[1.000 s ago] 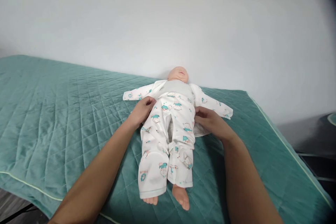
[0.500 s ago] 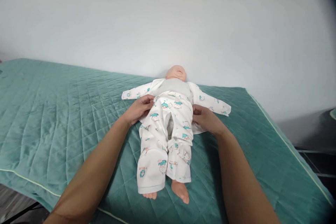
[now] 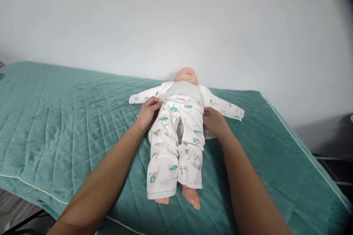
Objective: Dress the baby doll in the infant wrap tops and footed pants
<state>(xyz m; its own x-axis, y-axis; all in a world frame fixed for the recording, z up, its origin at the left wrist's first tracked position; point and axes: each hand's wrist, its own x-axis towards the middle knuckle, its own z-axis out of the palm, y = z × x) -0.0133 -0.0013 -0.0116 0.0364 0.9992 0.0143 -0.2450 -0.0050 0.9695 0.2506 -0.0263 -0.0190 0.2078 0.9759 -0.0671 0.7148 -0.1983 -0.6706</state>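
A baby doll (image 3: 186, 75) lies on its back, its feet toward me. It wears white printed trousers (image 3: 165, 147), pulled up over the hips, and a white printed top (image 3: 224, 108) with both sleeves spread out sideways. The grey-white chest shows between the top's open fronts. At the waist on the left, my left hand (image 3: 149, 112) pinches the edge of the trousers between thumb and fingers. My right hand (image 3: 215, 120) is closed at the opposite hip, its fingertips partly hidden against the trousers' side. Both bare feet (image 3: 191, 197) poke out of the trouser legs.
The doll rests on a green quilted cover (image 3: 82, 125) with pale piping along its edges. Behind it rises a white wall (image 3: 176, 25), close to the doll's head. Dark floor shows at the lower left and right.
My left hand has moved slightly up and inward at the waist. My right hand has shifted a little, hiding more of the cloth under the hip. The doll lies as before.
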